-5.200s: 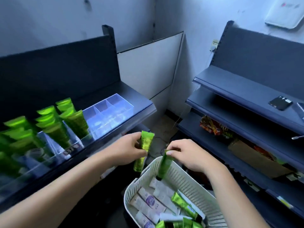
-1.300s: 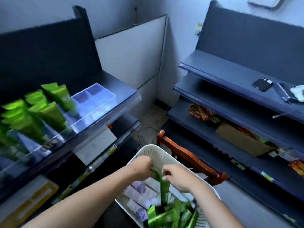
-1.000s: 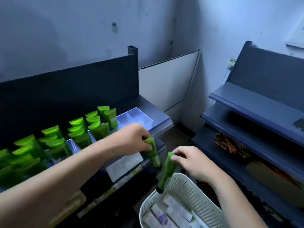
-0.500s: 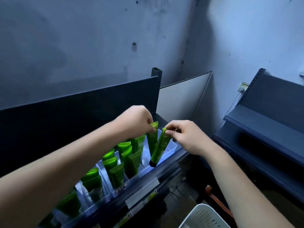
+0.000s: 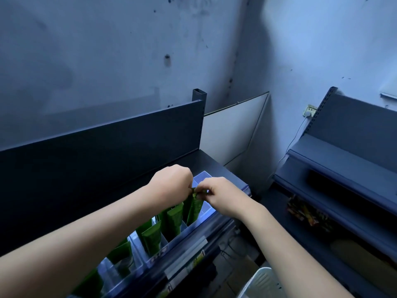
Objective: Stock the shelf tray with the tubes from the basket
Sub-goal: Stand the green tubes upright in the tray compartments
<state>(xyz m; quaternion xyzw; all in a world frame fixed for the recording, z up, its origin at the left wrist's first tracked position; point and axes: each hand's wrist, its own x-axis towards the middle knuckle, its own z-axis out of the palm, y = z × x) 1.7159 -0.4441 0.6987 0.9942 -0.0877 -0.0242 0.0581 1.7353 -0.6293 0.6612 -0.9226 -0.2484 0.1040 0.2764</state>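
Two hands meet over the clear shelf tray (image 5: 196, 227), and each pinches the flat crimped top of a green tube. The left hand (image 5: 171, 182) curls its fingers down over the top of one tube (image 5: 187, 204), and the right hand (image 5: 223, 195) nips the top of the other tube (image 5: 196, 208) between thumb and fingertips, so both grips are closed tight on a tube end. The two held tubes hang side by side, touching or nearly so, cap end down into a tray compartment directly below the grips; which cell each enters cannot be told. Below and to the left of the grips, about five more green tubes (image 5: 173, 220) stand upright in the divided cells, crimped ends up, though the nearest ones are dim and partly hidden behind the left forearm, so the count is unsure. The tubes are glossy green and taper to a wide flat seal. Just beyond the grips one tray cell shows pale and bare. Far below the right forearm, a corner of one white perforated basket (image 5: 261, 280) shows.
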